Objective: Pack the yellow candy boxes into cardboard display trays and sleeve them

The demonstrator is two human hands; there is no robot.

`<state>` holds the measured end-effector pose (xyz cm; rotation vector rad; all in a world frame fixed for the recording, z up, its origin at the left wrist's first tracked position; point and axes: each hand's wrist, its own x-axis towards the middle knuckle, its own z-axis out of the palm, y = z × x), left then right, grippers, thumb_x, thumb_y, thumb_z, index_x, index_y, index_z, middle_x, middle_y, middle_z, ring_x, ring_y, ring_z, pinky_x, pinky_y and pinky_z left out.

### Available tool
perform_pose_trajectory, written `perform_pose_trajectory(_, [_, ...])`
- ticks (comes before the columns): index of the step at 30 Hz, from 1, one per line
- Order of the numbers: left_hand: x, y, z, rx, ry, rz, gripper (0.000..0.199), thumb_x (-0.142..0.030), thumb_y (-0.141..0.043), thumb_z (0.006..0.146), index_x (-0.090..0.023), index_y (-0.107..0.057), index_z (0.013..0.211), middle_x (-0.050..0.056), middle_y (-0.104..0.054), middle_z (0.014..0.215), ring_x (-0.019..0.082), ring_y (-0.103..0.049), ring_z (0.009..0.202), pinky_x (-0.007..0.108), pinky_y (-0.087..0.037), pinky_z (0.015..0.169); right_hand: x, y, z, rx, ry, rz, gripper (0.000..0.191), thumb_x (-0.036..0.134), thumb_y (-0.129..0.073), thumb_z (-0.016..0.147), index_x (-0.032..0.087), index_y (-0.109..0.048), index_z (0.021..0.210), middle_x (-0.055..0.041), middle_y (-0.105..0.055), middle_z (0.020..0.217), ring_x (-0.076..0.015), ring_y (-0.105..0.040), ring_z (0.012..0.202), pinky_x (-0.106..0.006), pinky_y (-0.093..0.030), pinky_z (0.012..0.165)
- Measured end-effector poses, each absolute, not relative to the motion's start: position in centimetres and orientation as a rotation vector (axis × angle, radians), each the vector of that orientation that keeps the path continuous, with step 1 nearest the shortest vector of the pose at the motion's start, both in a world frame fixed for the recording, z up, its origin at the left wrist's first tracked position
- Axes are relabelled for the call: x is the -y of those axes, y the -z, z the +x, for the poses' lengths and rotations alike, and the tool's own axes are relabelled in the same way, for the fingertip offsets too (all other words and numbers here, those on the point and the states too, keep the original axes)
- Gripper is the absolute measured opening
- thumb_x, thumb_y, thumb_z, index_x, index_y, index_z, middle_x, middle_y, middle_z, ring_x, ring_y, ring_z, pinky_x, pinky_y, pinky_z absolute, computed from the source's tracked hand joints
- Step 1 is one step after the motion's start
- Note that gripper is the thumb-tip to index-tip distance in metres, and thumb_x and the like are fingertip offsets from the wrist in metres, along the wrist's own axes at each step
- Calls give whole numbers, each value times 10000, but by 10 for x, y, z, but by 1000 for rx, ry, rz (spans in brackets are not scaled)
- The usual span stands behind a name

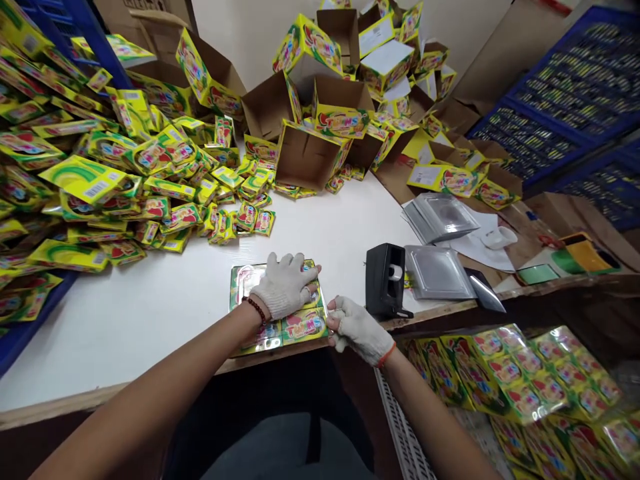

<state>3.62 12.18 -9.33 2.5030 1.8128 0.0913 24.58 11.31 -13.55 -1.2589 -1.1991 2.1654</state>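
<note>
I am laying the left hand [287,283], in a cream knitted fingertip-less glove above a dark beaded bracelet [255,310], palm down with its fingers spread, so it is pressing on the surface and gripping nothing. Directly beneath it, the flat rectangular pack of yellow-and-green printed boxes under shiny clear plastic [304,323] is lying near the table's front edge, its near right part showing at the hand's 5 o'clock. At the pack's 3 o'clock I am bringing the right hand [357,328], in a matching glove with an orange cuff, to the side edge; its fingers are curling there, but from my end I cannot tell whether they are pinching the plastic.

Under the pack a smooth white tabletop [190,300] is spreading out. At the pack's 3 o'clock a black tape dispenser [383,280] is standing, with a clear square plastic lid [440,277] lying just beyond it. At 2 o'clock a stack of clear plastic lids [443,220] is sitting farther away.

Farther out, I am seeing a heap of small yellow-and-green boxes [165,150] sprawling at 10 o'clock, and a jumble of yellow printed cartons with brown insides [345,123] piling up from 12 to 1 o'clock before a pale wall [240,27]. Blue plastic crates [550,110] are standing at 2 o'clock. Below the tabletop, at 4 o'clock, more plastic-covered packs [525,380] are lying.
</note>
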Motion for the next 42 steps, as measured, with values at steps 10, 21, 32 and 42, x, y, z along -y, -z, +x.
perform_pose_trajectory(10, [-125,94,43,-1777,-56,2544,611,-625,-454,910,-267,-521,1400,160,-531,1255,351,-506,1119,539,-321,967,-91,127,252,1057,-2102,-1363,437,412,-775,663,221,-439,867,70,-599,621,-129,-657,502,-185,-494,386])
perform_pose_trajectory(21, [-124,97,52,-1788,-61,2523,809,-767,-473,816,-226,-509,1417,191,-491,1352,396,-435,1224,614,-230,1061,-82,145,251,1017,-2113,-1358,429,472,-762,675,215,-469,853,36,-634,659,-132,-654,526,-215,-510,437])
perform_pose_trajectory(32, [-131,100,50,-1797,-48,2581,807,-775,-492,793,-222,-565,1377,205,-502,1345,434,-446,1215,639,-221,1044,-118,113,365,1489,-598,-1807,313,506,-543,847,212,-622,776,1,-598,654,-175,-557,657,-305,-452,684])
perform_pose_trajectory(42, [-131,100,49,-1804,-99,2586,778,-759,-455,825,-216,-585,1367,210,-532,1305,431,-469,1197,627,-244,1026,-154,156,374,1378,-672,-1786,322,511,-594,693,194,-651,707,-108,-679,1054,-242,-610,951,-379,-447,919])
